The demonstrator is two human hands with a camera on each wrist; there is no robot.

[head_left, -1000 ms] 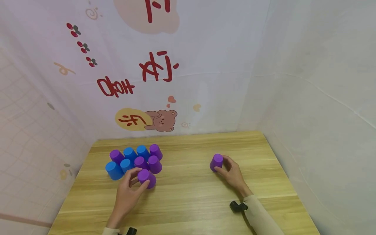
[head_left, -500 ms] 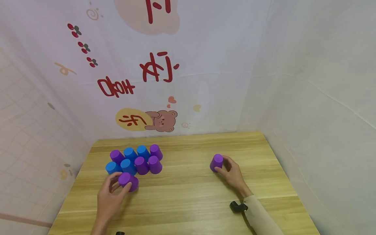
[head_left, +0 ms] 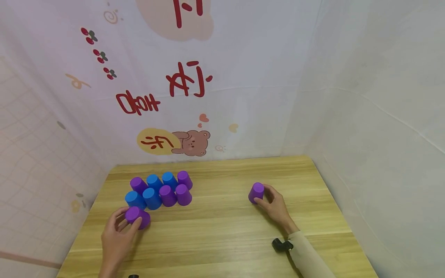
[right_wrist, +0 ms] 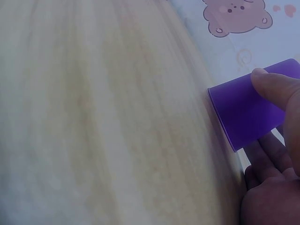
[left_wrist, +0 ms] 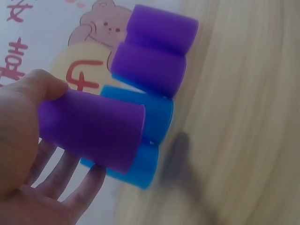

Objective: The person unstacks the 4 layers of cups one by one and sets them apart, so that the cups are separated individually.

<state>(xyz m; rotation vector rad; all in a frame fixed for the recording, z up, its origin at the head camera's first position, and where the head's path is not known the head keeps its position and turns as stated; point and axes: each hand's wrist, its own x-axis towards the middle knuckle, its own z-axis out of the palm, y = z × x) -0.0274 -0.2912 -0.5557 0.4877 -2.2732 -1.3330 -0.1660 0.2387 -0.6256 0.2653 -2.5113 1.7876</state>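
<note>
My left hand (head_left: 116, 239) grips a purple cup (head_left: 138, 217), bottom up, in front of the left end of the cup rows. In the left wrist view that purple cup (left_wrist: 93, 129) lies between thumb and fingers and partly hides two blue cups. A shadow on the table below suggests it is held off the surface. Far to the right, my right hand (head_left: 277, 208) holds another upside-down purple cup (head_left: 256, 192) from its right side. The right wrist view shows the thumb on this purple cup (right_wrist: 248, 108), with its rim at or close to the table.
Two rows of upside-down cups stand at the table's back left, including a front blue cup (head_left: 152, 198) and a front purple cup (head_left: 183, 194). The wooden table (head_left: 222, 239) meets a printed cloth wall (head_left: 243, 116) behind and plain cloth at the right.
My left hand has carried its purple cup leftward along the front of the rows, uncovering the front purple and blue cups. The right hand and its cup have stayed put.
</note>
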